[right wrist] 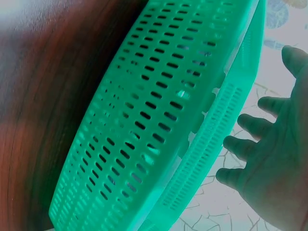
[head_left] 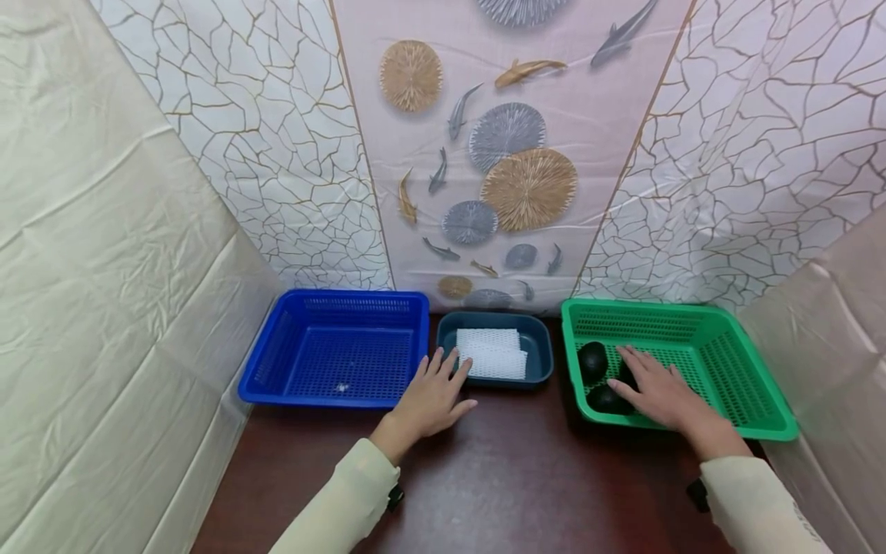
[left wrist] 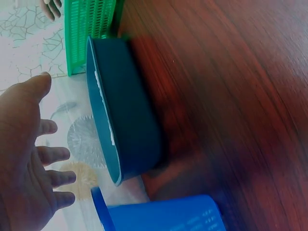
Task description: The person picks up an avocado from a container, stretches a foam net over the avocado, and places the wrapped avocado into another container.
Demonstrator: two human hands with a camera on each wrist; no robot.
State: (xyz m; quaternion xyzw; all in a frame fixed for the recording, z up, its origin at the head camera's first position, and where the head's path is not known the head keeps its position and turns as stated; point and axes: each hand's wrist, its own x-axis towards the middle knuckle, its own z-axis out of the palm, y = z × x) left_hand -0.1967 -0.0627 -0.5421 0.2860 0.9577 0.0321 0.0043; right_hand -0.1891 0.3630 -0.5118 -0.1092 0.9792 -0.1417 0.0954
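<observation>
My left hand (head_left: 431, 396) hovers by the near left corner of a dark teal tray (head_left: 543, 362), fingers spread and holding nothing. White foam net sleeves (head_left: 493, 354) lie in that tray. Over the green basket (head_left: 754, 385) my right hand (head_left: 657, 388) reaches with extended fingers. Beneath and beside it in the basket are dark, rounded fruits, one at the back left (head_left: 592, 362) and one nearer the front (head_left: 609, 400); another is partly hidden under the hand. In the right wrist view the right hand (right wrist: 274, 139) stands above the basket rim with nothing in its fingers.
A blue basket (head_left: 332, 400) stands at the left, with a small pale scrap (head_left: 341, 388) on its floor. All three containers line the back of the dark brown wooden table (head_left: 512, 477). Patterned cloth (head_left: 484, 261) hangs directly behind them, and pale cloth walls (head_left: 173, 385) flank the sides.
</observation>
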